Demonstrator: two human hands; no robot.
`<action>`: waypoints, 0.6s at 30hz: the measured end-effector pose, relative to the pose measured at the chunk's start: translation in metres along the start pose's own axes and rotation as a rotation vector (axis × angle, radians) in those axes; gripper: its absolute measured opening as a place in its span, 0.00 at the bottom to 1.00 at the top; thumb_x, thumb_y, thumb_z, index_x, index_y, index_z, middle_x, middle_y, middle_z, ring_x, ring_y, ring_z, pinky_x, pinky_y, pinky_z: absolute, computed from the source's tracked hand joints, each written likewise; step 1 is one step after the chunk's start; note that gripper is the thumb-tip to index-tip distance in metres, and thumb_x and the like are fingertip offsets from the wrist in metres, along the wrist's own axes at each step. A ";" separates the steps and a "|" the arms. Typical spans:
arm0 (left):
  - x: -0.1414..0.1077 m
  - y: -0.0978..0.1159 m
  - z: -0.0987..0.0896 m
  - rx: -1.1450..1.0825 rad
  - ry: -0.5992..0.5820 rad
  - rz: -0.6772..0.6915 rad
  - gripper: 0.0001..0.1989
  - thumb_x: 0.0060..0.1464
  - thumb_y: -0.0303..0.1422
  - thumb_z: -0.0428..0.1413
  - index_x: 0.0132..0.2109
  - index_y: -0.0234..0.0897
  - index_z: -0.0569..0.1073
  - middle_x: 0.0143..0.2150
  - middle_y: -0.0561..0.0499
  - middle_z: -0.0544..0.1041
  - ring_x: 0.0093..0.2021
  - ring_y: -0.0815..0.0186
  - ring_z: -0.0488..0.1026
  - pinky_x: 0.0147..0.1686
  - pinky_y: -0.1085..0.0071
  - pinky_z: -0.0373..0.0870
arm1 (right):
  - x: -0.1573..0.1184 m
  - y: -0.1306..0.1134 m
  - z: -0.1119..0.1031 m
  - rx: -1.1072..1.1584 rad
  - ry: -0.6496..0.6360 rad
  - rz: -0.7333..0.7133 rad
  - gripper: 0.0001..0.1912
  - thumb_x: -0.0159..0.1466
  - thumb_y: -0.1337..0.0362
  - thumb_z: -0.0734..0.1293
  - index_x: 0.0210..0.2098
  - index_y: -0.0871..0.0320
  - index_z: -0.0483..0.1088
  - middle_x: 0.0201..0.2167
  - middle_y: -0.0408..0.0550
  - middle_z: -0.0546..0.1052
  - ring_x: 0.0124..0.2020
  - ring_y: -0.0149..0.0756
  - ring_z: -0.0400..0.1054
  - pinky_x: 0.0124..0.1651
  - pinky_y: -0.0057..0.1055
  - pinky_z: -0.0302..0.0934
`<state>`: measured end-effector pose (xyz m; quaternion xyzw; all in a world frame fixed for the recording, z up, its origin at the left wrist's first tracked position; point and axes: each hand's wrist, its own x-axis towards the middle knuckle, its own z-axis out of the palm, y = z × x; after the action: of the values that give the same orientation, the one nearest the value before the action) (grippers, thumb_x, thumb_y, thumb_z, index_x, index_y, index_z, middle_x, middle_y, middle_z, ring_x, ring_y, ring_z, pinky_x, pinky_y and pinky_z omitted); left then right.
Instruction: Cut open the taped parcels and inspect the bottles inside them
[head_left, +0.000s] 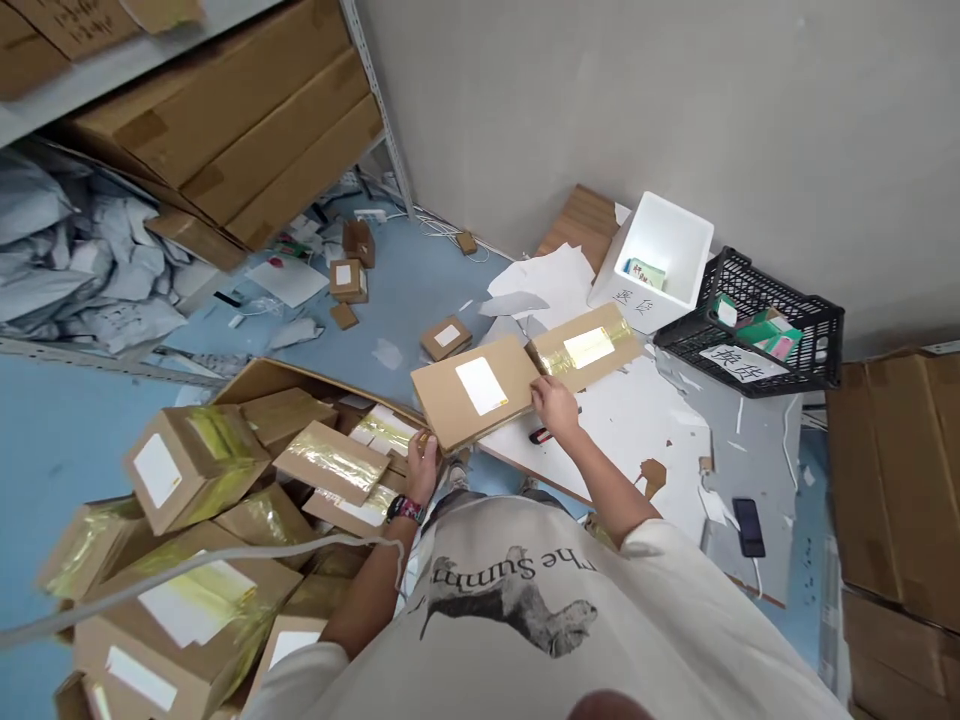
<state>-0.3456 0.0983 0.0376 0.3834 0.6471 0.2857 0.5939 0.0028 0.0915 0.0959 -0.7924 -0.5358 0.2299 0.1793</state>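
Observation:
A flat brown cardboard box (457,385) with a white label is held between my two hands, over the front edge of the worktable. My right hand (555,405) grips its right edge, fingers closed. At its lower left corner, my left hand (422,468) has its fingers curled against the cardboard; a wristband (406,509) is on that wrist. Just beyond my right hand lies another taped parcel (589,347) with a white label. A red and black tool (544,435), partly hidden by my right hand and wrist, lies on the table.
Left of me, a large carton (255,375) is heaped with taped parcels; a grey cable (225,555) crosses above them. A white bin (667,240) and black crate (757,330) stand at the table's back. A phone (748,527) lies right. Small boxes (349,280) sit on the floor.

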 end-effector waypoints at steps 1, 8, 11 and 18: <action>0.003 0.005 0.001 0.004 -0.018 -0.041 0.32 0.72 0.62 0.57 0.66 0.41 0.75 0.54 0.40 0.86 0.57 0.50 0.85 0.59 0.50 0.82 | 0.010 0.001 -0.011 -0.043 -0.008 -0.019 0.21 0.80 0.62 0.60 0.59 0.55 0.83 0.61 0.63 0.82 0.63 0.60 0.72 0.71 0.54 0.67; -0.002 0.007 0.024 -0.010 -0.172 -0.367 0.44 0.65 0.73 0.52 0.65 0.41 0.80 0.58 0.32 0.88 0.63 0.38 0.85 0.51 0.49 0.86 | 0.118 0.016 -0.050 -0.175 -0.066 -0.140 0.37 0.80 0.40 0.66 0.81 0.52 0.67 0.84 0.62 0.62 0.86 0.75 0.38 0.80 0.83 0.40; -0.016 -0.007 0.038 -0.039 -0.158 -0.178 0.47 0.62 0.68 0.62 0.78 0.50 0.69 0.74 0.35 0.79 0.73 0.40 0.78 0.59 0.47 0.84 | 0.121 0.044 -0.052 -0.178 -0.157 -0.199 0.33 0.82 0.41 0.63 0.79 0.51 0.70 0.83 0.62 0.65 0.88 0.73 0.35 0.80 0.86 0.34; -0.029 -0.011 0.066 -0.012 -0.119 -0.053 0.51 0.57 0.42 0.68 0.84 0.52 0.60 0.80 0.37 0.72 0.72 0.44 0.79 0.63 0.47 0.83 | 0.056 0.120 -0.087 -0.130 -0.116 -0.294 0.21 0.80 0.58 0.65 0.67 0.53 0.79 0.77 0.61 0.74 0.88 0.68 0.44 0.83 0.82 0.23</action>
<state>-0.2823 0.0621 0.0355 0.3787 0.6188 0.2505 0.6410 0.1610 0.0967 0.0953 -0.7008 -0.6691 0.2114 0.1281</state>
